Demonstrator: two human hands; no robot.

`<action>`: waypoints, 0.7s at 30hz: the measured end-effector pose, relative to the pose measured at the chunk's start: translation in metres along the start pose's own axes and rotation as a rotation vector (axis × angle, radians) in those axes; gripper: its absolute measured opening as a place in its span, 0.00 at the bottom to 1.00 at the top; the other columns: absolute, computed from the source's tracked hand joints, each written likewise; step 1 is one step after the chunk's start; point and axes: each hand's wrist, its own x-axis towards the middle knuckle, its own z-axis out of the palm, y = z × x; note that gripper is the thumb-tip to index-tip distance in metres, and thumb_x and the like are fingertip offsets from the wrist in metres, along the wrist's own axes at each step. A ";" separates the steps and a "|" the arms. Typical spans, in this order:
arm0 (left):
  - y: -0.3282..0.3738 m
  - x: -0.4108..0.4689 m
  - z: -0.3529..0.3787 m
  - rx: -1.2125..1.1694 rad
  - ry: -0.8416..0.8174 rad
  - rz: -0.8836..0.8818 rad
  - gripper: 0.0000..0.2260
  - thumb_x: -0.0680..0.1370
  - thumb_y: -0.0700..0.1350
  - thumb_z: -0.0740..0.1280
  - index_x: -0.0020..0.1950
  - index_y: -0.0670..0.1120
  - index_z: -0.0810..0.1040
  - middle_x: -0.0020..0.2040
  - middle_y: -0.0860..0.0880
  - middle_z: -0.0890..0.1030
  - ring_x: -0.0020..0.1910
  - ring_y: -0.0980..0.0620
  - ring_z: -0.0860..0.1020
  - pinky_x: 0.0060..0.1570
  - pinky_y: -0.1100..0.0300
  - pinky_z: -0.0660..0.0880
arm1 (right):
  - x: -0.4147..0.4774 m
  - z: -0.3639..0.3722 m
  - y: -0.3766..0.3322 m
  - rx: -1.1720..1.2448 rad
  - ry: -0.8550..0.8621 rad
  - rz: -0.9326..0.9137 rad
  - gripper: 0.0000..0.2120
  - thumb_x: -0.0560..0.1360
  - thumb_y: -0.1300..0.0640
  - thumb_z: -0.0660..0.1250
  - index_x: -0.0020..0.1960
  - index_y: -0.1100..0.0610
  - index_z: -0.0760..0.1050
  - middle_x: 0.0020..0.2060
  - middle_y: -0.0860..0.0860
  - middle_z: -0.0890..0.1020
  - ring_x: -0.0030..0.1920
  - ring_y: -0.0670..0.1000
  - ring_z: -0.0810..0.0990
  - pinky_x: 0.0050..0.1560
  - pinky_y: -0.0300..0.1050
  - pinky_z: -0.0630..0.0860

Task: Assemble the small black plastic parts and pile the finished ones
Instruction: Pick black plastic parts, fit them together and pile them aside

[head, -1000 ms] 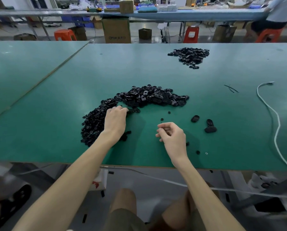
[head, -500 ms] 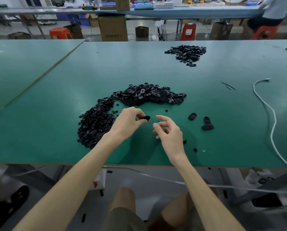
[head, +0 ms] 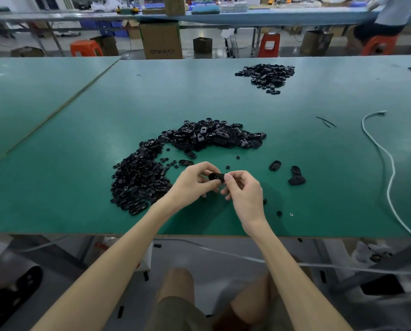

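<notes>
Two heaps are sharing the green worktop (head: pixel 223 101). A broad crescent of loose black parts (head: pixel 147 173) is curving just beyond the hands, and a smaller pile (head: pixel 266 75) is lying well apart on the far side (probably the finished ones, though that is a guess). The left hand (head: pixel 192 185) is pinching one end of an oval black part (head: pixel 216 177) above the worktop. The right hand (head: pixel 245 189) is curling its fingertips round the other end, and whether it is also hiding a small insert I cannot tell. The step looks like pressing two pieces together. Doing it well is calling for lining them up squarely before squeezing, with even thumb pressure. A tiny round piece (head: pixel 227 167) is lying just beyond.
</notes>
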 end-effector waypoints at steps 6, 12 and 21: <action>0.001 -0.003 0.011 -0.350 0.075 -0.086 0.07 0.80 0.38 0.70 0.57 0.44 0.83 0.48 0.42 0.87 0.42 0.45 0.84 0.36 0.59 0.78 | 0.000 -0.001 0.001 0.086 0.054 0.018 0.03 0.82 0.60 0.68 0.49 0.57 0.79 0.35 0.49 0.86 0.34 0.46 0.83 0.36 0.41 0.78; 0.003 -0.002 0.018 -0.412 0.136 -0.102 0.07 0.78 0.37 0.72 0.56 0.44 0.85 0.50 0.43 0.87 0.44 0.47 0.85 0.39 0.58 0.80 | 0.000 -0.001 0.001 0.134 0.076 0.036 0.03 0.81 0.61 0.68 0.48 0.57 0.79 0.32 0.49 0.84 0.34 0.46 0.82 0.37 0.42 0.78; -0.008 -0.010 0.022 -0.417 0.157 0.014 0.07 0.79 0.37 0.72 0.56 0.43 0.84 0.48 0.42 0.86 0.44 0.50 0.84 0.42 0.61 0.79 | -0.002 -0.003 0.000 0.162 0.049 0.027 0.03 0.81 0.62 0.69 0.51 0.56 0.80 0.37 0.49 0.86 0.33 0.45 0.81 0.34 0.39 0.77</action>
